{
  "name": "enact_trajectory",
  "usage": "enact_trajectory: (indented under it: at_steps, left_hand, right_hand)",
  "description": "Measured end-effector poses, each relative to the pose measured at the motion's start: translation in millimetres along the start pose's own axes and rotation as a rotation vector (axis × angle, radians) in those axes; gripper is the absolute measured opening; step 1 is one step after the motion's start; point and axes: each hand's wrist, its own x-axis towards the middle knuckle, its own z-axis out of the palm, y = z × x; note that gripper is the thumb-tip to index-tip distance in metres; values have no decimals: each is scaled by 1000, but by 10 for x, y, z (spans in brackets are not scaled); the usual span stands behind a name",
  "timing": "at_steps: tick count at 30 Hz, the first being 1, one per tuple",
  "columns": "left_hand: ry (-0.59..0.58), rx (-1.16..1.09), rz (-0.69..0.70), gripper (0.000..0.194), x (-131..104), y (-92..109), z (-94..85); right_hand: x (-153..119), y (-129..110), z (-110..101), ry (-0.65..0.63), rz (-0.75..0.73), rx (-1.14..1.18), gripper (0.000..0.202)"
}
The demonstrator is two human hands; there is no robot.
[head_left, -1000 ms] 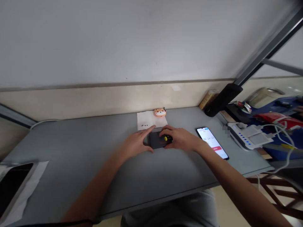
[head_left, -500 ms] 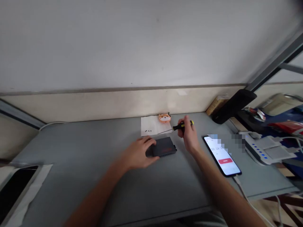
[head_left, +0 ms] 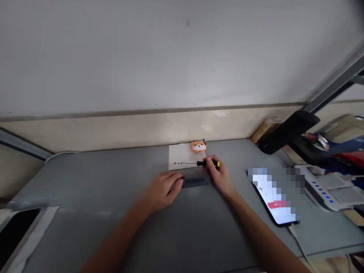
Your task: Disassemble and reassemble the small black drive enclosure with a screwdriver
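A dark flat case [head_left: 196,181] with a row of vent slots on the side facing me sits tilted up on the desk. My left hand [head_left: 166,189] grips its left end between thumb and fingers. My right hand [head_left: 217,176] holds a screwdriver [head_left: 209,163] with a black and yellow handle, its thin shaft pointing left over a white paper [head_left: 182,153]. Small dark screws [head_left: 176,163] lie on that paper, close to the screwdriver's tip. Whether the tip touches one cannot be made out. The right hand's lower fingers are beside the case's right end.
An orange animal-faced case [head_left: 198,146] rests on the paper's far right. To the right lie a lit phone [head_left: 273,201] on a cable, a white power strip [head_left: 324,189] and a black cylinder [head_left: 290,131]. A dark-screened device [head_left: 17,235] lies at the left edge.
The case has turned from lying flat to showing its slotted side. My right hand has come left and down, bringing the screwdriver's tip to the screws. The view has shifted slightly.
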Motion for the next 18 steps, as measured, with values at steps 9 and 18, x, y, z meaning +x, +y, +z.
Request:
enact_trajectory:
  at_steps: [9, 18]
  left_hand:
    - [42, -16, -58, 42, 13, 5, 44]
    - [276, 90, 93, 19, -18, -34, -6]
  right_hand:
    - [8, -17, -42, 133, 60, 175, 62]
    - [-22, -117, -140, 133, 70, 360, 48]
